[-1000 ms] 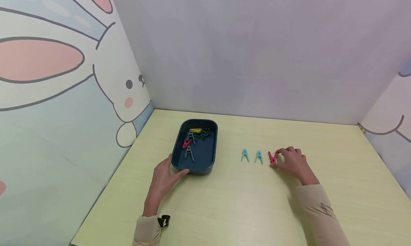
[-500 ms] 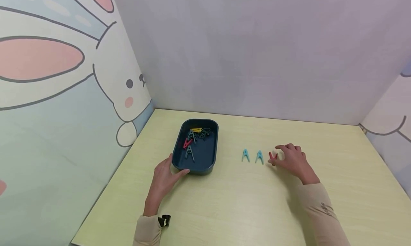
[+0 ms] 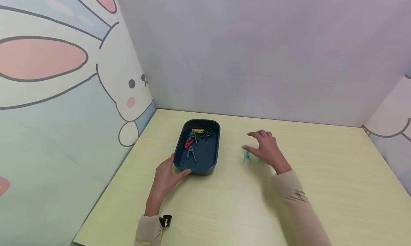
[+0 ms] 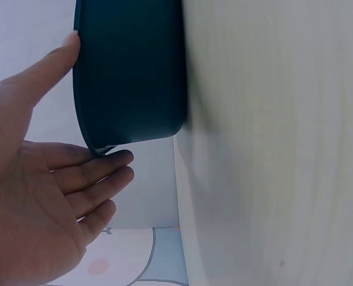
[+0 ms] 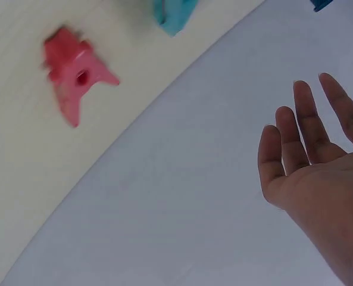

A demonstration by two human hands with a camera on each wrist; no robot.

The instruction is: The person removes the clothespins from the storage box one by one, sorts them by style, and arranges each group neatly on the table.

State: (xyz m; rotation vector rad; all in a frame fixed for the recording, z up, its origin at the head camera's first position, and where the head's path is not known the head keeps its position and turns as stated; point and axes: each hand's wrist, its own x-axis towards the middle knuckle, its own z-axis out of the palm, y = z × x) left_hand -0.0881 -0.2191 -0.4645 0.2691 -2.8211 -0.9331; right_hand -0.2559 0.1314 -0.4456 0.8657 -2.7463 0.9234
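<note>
My left hand [image 3: 165, 180] rests at the near left corner of a dark blue tray [image 3: 210, 169], thumb on the rim and fingers fairly straight along the corner, as the left wrist view shows. Over two light blue clothes pegs is my right hand [image 3: 264, 146], fingers spread and holding nothing. One blue peg [image 3: 247, 157] shows below its thumb; the other blue peg [image 3: 261, 161] is mostly covered by the hand. A red clothes peg [image 5: 75, 74] lies on the table in the right wrist view, hidden behind the hand and wrist in the head view.
Inside the tray lie a yellow peg [image 3: 198, 131], a red peg [image 3: 188, 143], several bluish pegs and some dark wire-like clips [image 3: 207, 132]. The pale wooden table [image 3: 224, 210] meets a grey wall [image 3: 257, 60] behind and a rabbit-print wall [image 3: 106, 89] on the left.
My right hand has let go of the red peg and moved left over the blue pegs, its fingers spread. The left hand stays at the tray; the view has shifted slightly.
</note>
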